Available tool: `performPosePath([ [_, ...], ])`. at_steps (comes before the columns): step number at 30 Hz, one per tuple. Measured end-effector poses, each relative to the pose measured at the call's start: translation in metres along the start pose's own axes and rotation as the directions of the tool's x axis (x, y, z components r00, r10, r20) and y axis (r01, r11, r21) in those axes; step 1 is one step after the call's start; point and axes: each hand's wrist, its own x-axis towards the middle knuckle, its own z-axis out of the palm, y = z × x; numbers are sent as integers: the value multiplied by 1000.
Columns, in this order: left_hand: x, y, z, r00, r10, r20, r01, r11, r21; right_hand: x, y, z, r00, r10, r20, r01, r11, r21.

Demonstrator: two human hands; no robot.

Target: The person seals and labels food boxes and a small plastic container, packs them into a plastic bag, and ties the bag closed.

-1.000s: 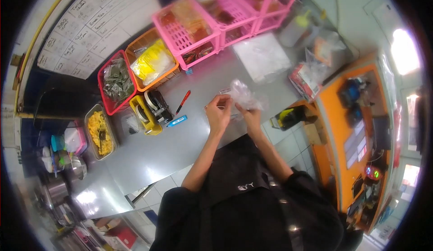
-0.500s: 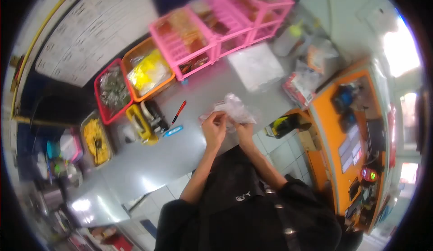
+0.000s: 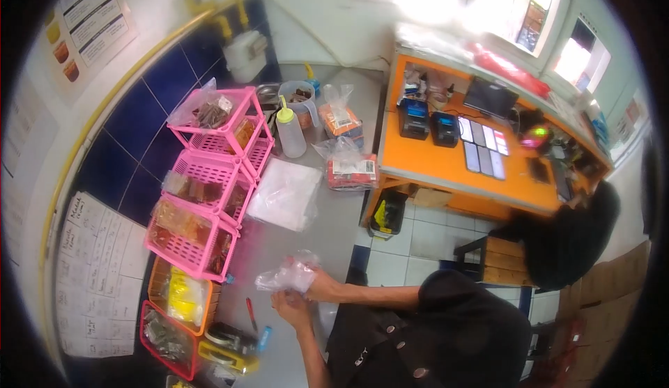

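Observation:
A clear, crinkled plastic bag (image 3: 289,275) is up between my hands over the grey metal table (image 3: 306,242). My right hand (image 3: 320,285) is closed on the bag's side, with part of the fingers behind the film. Below it, my left hand (image 3: 291,308) pinches the bag's lower edge, fingers curled. Something pale pinkish shows through the plastic, too blurred to name. Nearest on the table are a red pen (image 3: 251,313) and a light blue marker-like stick (image 3: 264,339). A stack of white sheets (image 3: 286,194) lies beyond my hands.
Pink stacked baskets (image 3: 202,231) with packets line the wall, beside an orange basket (image 3: 157,283) and a red basket (image 3: 188,367). A squeeze bottle (image 3: 291,137) and red packs (image 3: 352,173) stand farther back. Right are an orange desk (image 3: 432,161) and a person in black (image 3: 575,238).
My view has swung right, bringing the desk and the person into fuller sight. Both hands still hold the plastic bag; the right hand now reaches more around its side.

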Motion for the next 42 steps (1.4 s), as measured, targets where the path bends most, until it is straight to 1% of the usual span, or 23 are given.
performPosePath([
  [1,0,-3,0,999,-8,36,9,999,-41,0,2,-1,990,-112,86,120,989,-90],
  [2,2,-6,3,999,0,40,2,999,-44,2,7,0,991,-110,79,118,988,-95],
  [4,6,-11,4,1000,-4,3,5,997,-78,5,12,3,962,-90,259,107,993,-52],
  [5,6,-14,2,1000,-10,2,10,997,-73,5,13,5,961,-91,263,106,993,-46],
  [6,12,-10,-1,998,-13,61,16,999,-39,10,10,1,949,155,273,-185,979,88],
  [7,14,-9,-4,993,-19,120,19,1000,-4,13,4,-2,867,386,316,-460,863,207],
  [8,14,-10,-4,993,-24,116,25,1000,-6,12,1,-2,866,384,321,-459,865,204],
  [10,16,-15,2,993,75,91,-84,991,102,9,-1,-3,841,492,224,-540,743,396],
  [11,18,-19,6,993,72,91,-81,992,99,8,-3,-1,840,493,226,-542,744,392],
  [13,16,-22,9,994,37,104,-50,991,125,0,-11,7,899,438,-8,-412,850,328],
  [14,13,-25,9,996,10,93,-23,990,137,-2,-12,10,900,435,23,-418,846,332],
  [16,18,-18,8,998,-59,23,56,992,114,2,-11,9,953,302,-1,-291,919,266],
  [17,18,-14,6,997,-79,17,76,990,123,3,-10,11,953,302,21,-296,916,272],
  [19,17,-1,3,971,-232,-50,219,957,-189,6,-3,14,967,246,-62,-227,948,225],
  [23,14,9,-4,952,-260,-159,221,948,-230,16,-7,15,986,141,-89,-122,973,195],
  [25,12,3,-5,970,-192,-152,131,932,-337,20,-6,18,996,78,-31,-71,979,189],
  [28,12,-3,-4,985,-106,-135,58,944,-324,20,1,27,996,72,-54,-62,985,161],
  [29,14,1,-8,985,-122,-121,73,935,-348,21,-2,27,998,61,-26,-55,981,187],
  [31,18,6,-13,984,-150,-97,107,929,-354,18,-7,26,985,160,-60,-148,974,170],
  [33,21,-2,-13,984,-166,-71,140,950,-278,15,-3,32,979,178,-101,-158,972,175],
  [35,22,-5,-17,979,-193,-72,175,964,-202,15,1,36,956,294,-22,-279,927,250],
  [37,24,1,-19,986,-165,21,166,967,-191,14,-1,35,951,309,-10,-295,918,263],
  [42,26,3,-21,983,-172,59,179,973,-146,14,-3,32,920,393,9,-372,864,339],
])
